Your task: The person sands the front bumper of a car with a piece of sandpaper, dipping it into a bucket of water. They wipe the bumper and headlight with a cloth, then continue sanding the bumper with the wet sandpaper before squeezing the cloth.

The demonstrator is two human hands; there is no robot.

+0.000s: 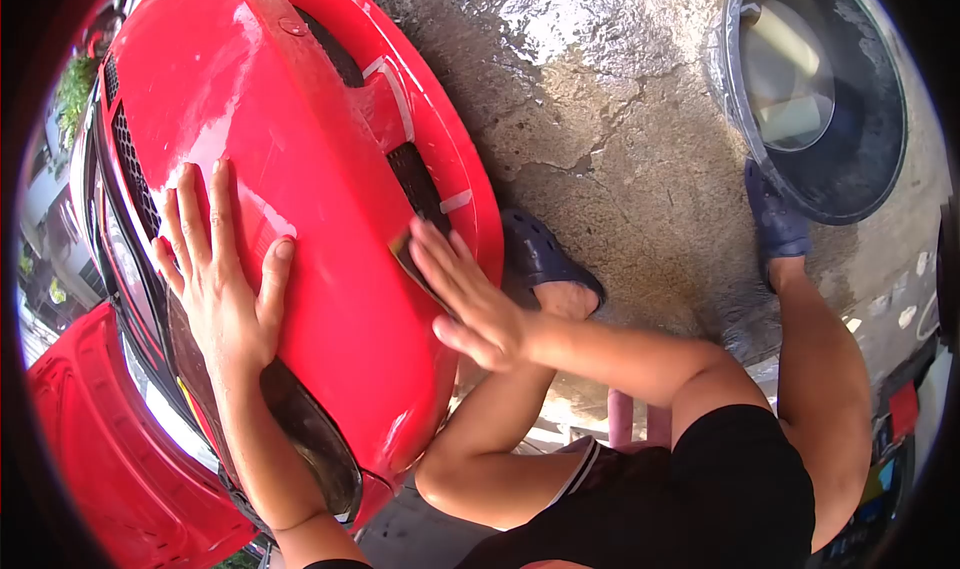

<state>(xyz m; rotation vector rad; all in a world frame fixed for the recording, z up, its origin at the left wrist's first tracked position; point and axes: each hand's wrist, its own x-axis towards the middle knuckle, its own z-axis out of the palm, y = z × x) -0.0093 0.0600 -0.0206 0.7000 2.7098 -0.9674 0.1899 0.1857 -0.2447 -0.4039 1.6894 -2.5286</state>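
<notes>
A glossy, wet red car bumper fills the left half of the head view. My left hand lies flat on its upper face, fingers spread and holding nothing. Lower on the bumper's curved edge, my right hand presses a thin dark sheet of sandpaper against the paint. Its fingers lie together over the sheet and hide most of it. Beside them is a dark grille opening with pale strips around it.
A black bucket with water and pale yellowish pieces stands at upper right on wet concrete. My feet in dark clogs are beside the bumper and bucket. A red panel lies lower left.
</notes>
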